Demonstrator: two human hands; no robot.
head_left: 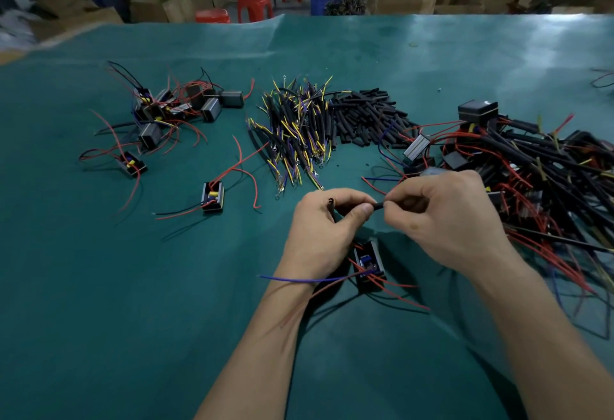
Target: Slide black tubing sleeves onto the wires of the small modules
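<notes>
Pinching black sleeve [378, 205], left hand [324, 230], right hand [455, 217], raised

A single head-worn camera is looking forward and down. It is sitting close above both hands, facing stools [255, 4] far beyond them.

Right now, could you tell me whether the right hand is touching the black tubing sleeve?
Touching: the head view shows the right hand pinching the black tubing sleeve at its fingertips.

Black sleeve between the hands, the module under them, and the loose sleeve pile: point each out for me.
Black sleeve [378, 205], head view, bare stretch between both thumbs.
Module [368, 265], head view, open top of its case.
Loose sleeve pile [365, 117], head view, middle of the heap.
</notes>
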